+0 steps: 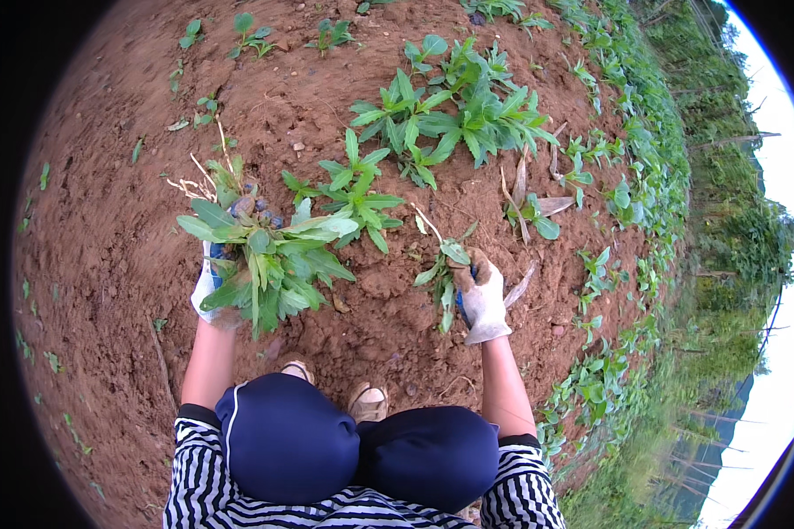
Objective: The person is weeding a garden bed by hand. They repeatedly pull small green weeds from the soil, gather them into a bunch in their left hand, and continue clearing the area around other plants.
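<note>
My left hand (pixel 213 291), in a white work glove with blue on its palm side, grips a thick bunch of uprooted leafy plants (pixel 271 268). Pale bare roots stick out of the bunch toward the upper left, and its leaves hide most of the fingers. On the right, my gloved right hand (pixel 482 291) is closed on a small uprooted plant (pixel 448 264). That plant's pale root points up and left, while its limp leaves hang below the fingers. Between and beyond the hands, a leafy plant (pixel 360 195) with toothed leaves stands in the brown soil (pixel 370 291).
A denser clump of the same plants (pixel 466 109) grows farther ahead. Dry brown leaves (pixel 519 192) lie around a small broad-leaved seedling (pixel 541 218). Rows of broad-leaved plants (pixel 628 132) run along the right. My shoes (pixel 369 401) and bent knees are close below the hands.
</note>
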A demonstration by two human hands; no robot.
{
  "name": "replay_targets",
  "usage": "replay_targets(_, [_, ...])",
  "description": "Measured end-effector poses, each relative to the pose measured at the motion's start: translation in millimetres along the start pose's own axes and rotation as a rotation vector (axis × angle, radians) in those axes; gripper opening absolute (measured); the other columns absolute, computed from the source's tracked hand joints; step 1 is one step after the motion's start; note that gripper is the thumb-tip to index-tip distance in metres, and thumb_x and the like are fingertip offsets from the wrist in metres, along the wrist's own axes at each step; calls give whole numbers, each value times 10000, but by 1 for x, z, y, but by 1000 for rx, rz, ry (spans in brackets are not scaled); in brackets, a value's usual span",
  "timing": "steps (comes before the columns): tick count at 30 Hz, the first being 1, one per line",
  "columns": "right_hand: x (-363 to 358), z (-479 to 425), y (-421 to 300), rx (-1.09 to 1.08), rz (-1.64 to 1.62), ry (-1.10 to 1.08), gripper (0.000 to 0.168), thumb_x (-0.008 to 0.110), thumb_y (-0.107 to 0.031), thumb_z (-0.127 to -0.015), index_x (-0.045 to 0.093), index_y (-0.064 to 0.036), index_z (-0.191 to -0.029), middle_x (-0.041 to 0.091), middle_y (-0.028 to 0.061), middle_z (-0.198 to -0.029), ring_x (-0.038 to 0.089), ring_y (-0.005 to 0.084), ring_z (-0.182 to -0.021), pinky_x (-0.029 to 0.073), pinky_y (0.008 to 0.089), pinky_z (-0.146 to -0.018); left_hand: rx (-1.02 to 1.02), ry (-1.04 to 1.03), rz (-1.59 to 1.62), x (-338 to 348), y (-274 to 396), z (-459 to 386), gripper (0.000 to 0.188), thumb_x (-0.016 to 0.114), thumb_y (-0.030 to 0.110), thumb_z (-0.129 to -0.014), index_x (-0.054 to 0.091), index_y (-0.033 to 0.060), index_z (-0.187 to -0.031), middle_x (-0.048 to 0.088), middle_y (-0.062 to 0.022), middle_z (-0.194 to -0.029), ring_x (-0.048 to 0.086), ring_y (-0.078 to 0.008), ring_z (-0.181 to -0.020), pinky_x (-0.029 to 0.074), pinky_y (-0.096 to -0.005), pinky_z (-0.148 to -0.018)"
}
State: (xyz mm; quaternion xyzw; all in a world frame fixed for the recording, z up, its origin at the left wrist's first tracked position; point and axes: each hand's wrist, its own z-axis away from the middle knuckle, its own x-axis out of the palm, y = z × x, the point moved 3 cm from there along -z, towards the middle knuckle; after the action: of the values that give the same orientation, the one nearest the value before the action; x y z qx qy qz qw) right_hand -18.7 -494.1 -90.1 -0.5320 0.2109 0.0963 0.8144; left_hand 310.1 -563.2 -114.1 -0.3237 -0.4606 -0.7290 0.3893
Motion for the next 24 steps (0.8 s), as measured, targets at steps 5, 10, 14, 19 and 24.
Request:
replay_targets(5, [40,-13,70,-274,641,337,503,524,-206,-833,348,-1,-1257,368,237,-1269,373,365,-1168,353,381,-952,13,-140,21,-1,4,4,356,523,312,-854,476,109,-1142,562,-52,-923,551,-185,-815,495,-348,-746])
replay_targets(10, [40,-16,84,48,675,315,512,584,-259,-767,421,42,-1149,507,262,-1081,497,365,-1014,413,394,-857,46,-38,-62,15,-1,19,412,528,325,-847,446,107,-1187,561,-71,-958,561,-202,-837,497,-364,-773])
replay_targets(14, [32,-29,87,243,626,185,464,641,-291,-699,495,47,-981,584,257,-869,581,366,-831,459,393,-740,27,-81,-28,7,-1,10,426,546,290,-838,436,92,-1199,559,-79,-958,564,-214,-837,502,-366,-766])
replay_targets(19, [31,-43,123,206,410,183,365,648,-262,-692,555,14,-913,600,221,-894,574,365,-857,458,392,-727,-24,-100,14,-2,0,1,417,548,260,-841,435,88,-1203,554,-63,-942,552,-193,-838,492,-354,-768])
replay_targets(24, [27,-39,131,270,185,104,456,663,-164,-723,523,38,-1107,607,160,-1026,590,222,-909,444,304,-792,35,-27,-10,23,3,17,384,536,240,-854,441,88,-1193,553,-43,-882,543,-174,-803,479,-325,-759])
